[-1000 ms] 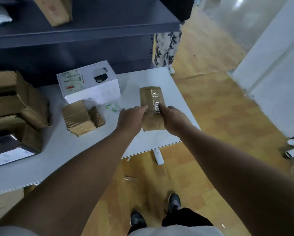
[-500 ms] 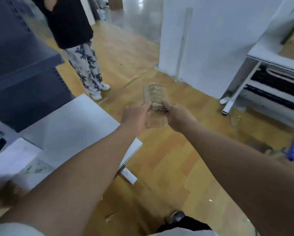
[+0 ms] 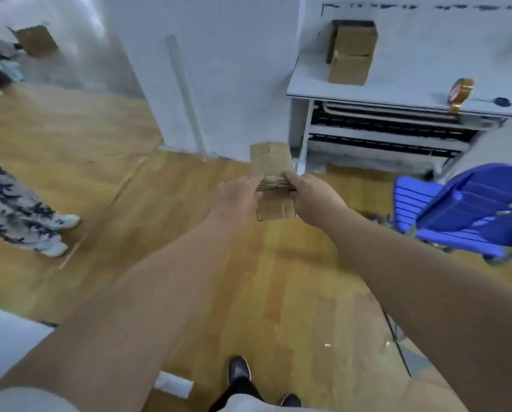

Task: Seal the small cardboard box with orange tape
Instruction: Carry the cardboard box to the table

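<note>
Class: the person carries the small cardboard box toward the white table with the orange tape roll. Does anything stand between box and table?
Nothing visible does. Small cardboard box, gripped by left hand and right hand, faces bare floor before the white table holding the orange tape roll.

You stand on a wood plank floor [image 3: 165, 221], warm yellow-brown. Far ahead: white wall [image 3: 219, 69] w/ a thin vertical strip. Far right: white table [image 3: 397, 93] w/ dark racks underneath. Near right: blue plastic chair [image 3: 468, 209]. Far left: glossy floor reflecting soft light. Near left: corner of a white table [image 3: 8, 349].
</note>
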Demonstrator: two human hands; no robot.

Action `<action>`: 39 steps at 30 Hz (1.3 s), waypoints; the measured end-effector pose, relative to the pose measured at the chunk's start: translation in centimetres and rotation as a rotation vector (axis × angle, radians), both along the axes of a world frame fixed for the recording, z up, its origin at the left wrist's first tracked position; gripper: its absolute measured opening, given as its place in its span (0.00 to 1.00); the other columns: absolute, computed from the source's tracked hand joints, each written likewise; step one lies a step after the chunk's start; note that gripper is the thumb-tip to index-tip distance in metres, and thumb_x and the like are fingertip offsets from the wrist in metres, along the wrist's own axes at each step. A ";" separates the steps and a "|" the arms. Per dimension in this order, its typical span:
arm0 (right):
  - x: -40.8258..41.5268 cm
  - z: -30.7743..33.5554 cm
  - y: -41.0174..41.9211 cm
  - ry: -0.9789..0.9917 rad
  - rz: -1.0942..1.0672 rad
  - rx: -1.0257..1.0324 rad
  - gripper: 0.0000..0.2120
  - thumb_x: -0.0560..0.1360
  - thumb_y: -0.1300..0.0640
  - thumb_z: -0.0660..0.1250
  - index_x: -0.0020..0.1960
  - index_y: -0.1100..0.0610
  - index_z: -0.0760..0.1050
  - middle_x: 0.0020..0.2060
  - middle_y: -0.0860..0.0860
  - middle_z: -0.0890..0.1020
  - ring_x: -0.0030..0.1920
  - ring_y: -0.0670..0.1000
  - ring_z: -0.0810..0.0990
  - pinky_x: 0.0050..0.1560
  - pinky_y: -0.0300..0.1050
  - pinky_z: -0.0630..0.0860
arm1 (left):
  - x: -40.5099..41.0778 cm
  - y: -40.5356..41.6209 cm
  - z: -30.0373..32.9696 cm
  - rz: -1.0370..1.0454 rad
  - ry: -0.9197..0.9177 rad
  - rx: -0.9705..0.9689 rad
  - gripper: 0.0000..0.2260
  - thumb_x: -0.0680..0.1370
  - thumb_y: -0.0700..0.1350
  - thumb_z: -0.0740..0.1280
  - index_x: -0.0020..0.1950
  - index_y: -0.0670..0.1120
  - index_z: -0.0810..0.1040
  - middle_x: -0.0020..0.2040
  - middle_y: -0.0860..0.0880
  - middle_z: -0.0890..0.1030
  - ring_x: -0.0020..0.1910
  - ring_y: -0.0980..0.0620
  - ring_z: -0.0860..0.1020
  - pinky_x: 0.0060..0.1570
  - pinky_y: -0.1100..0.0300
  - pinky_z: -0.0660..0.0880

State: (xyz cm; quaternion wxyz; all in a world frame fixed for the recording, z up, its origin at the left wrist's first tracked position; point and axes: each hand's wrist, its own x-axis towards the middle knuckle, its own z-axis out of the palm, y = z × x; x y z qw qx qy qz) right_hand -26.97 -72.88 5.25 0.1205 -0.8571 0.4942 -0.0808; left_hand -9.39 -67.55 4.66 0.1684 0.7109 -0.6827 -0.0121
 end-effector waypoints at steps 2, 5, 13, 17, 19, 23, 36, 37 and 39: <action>-1.1 -0.1 -2.6 -0.007 -0.048 -0.004 0.26 0.79 0.58 0.56 0.76 0.49 0.53 0.57 0.55 0.75 0.47 0.56 0.76 0.43 0.50 0.76 | -0.8 -3.3 -0.3 -0.039 0.004 -0.025 0.16 0.79 0.46 0.64 0.67 0.50 0.73 0.54 0.46 0.82 0.50 0.42 0.80 0.47 0.49 0.72; -1.6 -0.2 -6.7 0.004 -0.105 -0.007 0.25 0.80 0.56 0.56 0.75 0.49 0.54 0.57 0.55 0.75 0.48 0.56 0.76 0.44 0.52 0.77 | -1.2 -8.3 -0.4 -0.104 0.011 -0.057 0.14 0.78 0.47 0.65 0.63 0.50 0.75 0.52 0.46 0.83 0.48 0.42 0.81 0.45 0.50 0.74; -0.1 1.3 -17.3 0.033 -0.261 0.016 0.26 0.80 0.58 0.56 0.76 0.49 0.53 0.60 0.55 0.74 0.54 0.58 0.76 0.51 0.50 0.75 | 0.3 -21.7 1.5 -0.265 -0.066 -0.073 0.13 0.81 0.48 0.62 0.65 0.51 0.74 0.52 0.48 0.81 0.48 0.44 0.79 0.40 0.56 0.64; -0.4 2.5 -22.2 0.044 -0.328 0.008 0.27 0.80 0.61 0.56 0.76 0.50 0.53 0.59 0.56 0.74 0.54 0.57 0.76 0.49 0.48 0.73 | 0.0 -27.4 2.8 -0.335 -0.064 -0.089 0.11 0.81 0.46 0.62 0.63 0.50 0.76 0.50 0.48 0.81 0.47 0.43 0.79 0.40 0.55 0.64; -1.0 2.6 -24.7 0.047 -0.345 0.000 0.26 0.80 0.61 0.55 0.76 0.50 0.53 0.59 0.56 0.74 0.53 0.57 0.76 0.45 0.45 0.71 | -0.6 -30.1 3.1 -0.357 -0.048 -0.086 0.11 0.81 0.46 0.62 0.62 0.49 0.76 0.50 0.47 0.81 0.47 0.43 0.79 0.41 0.54 0.65; -2.9 2.0 -30.1 0.034 -0.391 -0.014 0.27 0.80 0.62 0.56 0.77 0.51 0.53 0.59 0.56 0.74 0.52 0.56 0.76 0.44 0.44 0.69 | -2.5 -36.3 2.9 -0.400 -0.048 -0.062 0.11 0.81 0.46 0.61 0.62 0.49 0.76 0.49 0.46 0.81 0.48 0.43 0.79 0.42 0.54 0.66; -13.1 1.2 -52.8 -0.017 -0.428 0.051 0.28 0.78 0.61 0.55 0.76 0.48 0.53 0.60 0.55 0.73 0.53 0.59 0.76 0.51 0.52 0.76 | -13.1 -59.4 3.0 -0.414 -0.062 0.011 0.13 0.81 0.47 0.60 0.65 0.48 0.74 0.54 0.46 0.80 0.52 0.42 0.78 0.50 0.51 0.69; -13.8 1.2 -54.4 -0.019 -0.437 0.042 0.28 0.78 0.61 0.55 0.76 0.48 0.54 0.60 0.54 0.73 0.53 0.58 0.76 0.50 0.51 0.76 | -13.8 -60.9 3.2 -0.413 -0.060 0.013 0.13 0.81 0.47 0.60 0.65 0.48 0.74 0.55 0.46 0.80 0.52 0.42 0.78 0.51 0.51 0.69; -15.1 1.2 -57.4 -0.033 -0.456 0.036 0.27 0.78 0.61 0.54 0.76 0.48 0.54 0.59 0.53 0.73 0.54 0.58 0.75 0.49 0.49 0.74 | -15.0 -63.8 3.5 -0.413 -0.050 0.015 0.13 0.81 0.46 0.60 0.65 0.48 0.74 0.56 0.45 0.81 0.54 0.42 0.78 0.51 0.51 0.68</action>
